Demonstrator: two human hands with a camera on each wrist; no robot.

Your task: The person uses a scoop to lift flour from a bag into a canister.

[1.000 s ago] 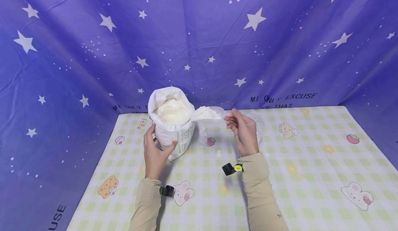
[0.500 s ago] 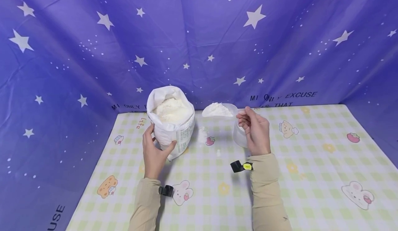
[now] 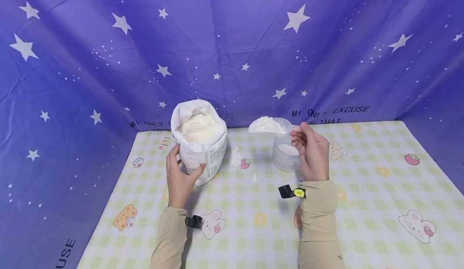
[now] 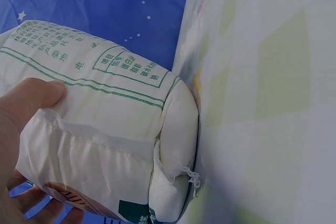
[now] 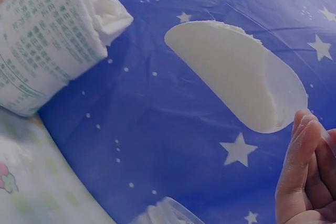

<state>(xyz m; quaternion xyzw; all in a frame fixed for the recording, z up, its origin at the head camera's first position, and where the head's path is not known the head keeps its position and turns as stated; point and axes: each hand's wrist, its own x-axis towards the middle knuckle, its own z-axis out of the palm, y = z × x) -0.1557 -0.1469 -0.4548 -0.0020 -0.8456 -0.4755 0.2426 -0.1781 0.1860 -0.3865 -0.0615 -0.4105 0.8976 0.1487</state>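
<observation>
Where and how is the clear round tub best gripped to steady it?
Probably around the side wall of the clear round tub, coming from the left: it stands upright with its mouth up and its left wall exposed, while in the head view the right hand, holding the scoop, covers its right edge.

The clear, rounded plastic scoop (image 3: 285, 125) is looking smooth, its white powder (image 3: 267, 125) matt; the white, green-printed sack (image 3: 198, 151) is showing matt creases, the starry purple sheet (image 3: 232, 31) a faint sheen.
</observation>
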